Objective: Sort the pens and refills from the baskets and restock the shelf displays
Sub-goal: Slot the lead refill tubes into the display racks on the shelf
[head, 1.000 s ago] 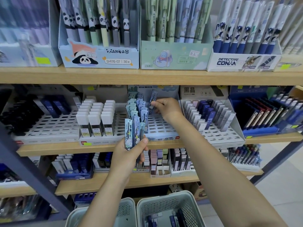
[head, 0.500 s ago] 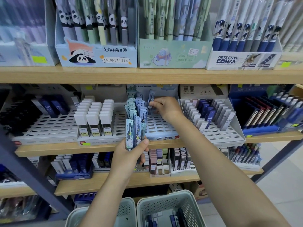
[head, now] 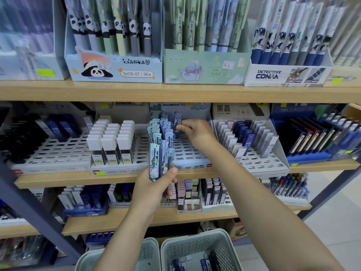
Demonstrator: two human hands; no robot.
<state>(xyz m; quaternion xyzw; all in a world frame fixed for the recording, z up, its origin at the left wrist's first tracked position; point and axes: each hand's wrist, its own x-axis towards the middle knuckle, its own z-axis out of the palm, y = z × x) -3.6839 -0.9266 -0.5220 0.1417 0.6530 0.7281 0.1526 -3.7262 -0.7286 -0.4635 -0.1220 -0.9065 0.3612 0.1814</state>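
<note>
My left hand (head: 156,187) grips a small bunch of blue illustrated refill cases (head: 160,160), held upright in front of the middle shelf. My right hand (head: 192,132) pinches one more refill case (head: 177,122) and holds it upright over the slotted white display tray (head: 185,153), at the back of the tray's third column. Two columns of matching cases (head: 161,130) stand in the tray's left side. Two pale baskets sit below: the right basket (head: 197,249) holds several dark blue items, the left basket (head: 144,253) is largely hidden by my forearm.
Neighbouring trays hold white-capped lead tubes (head: 112,145) on the left and HB lead cases (head: 248,139) on the right. Pen boxes, panda (head: 115,69) and Detective Conan (head: 285,75), line the top shelf. A dark metal upright (head: 29,208) crosses at lower left.
My right hand has kept the single case at the tray's back rows, shifting only slightly. My left hand and its bunch have stayed in place.
</note>
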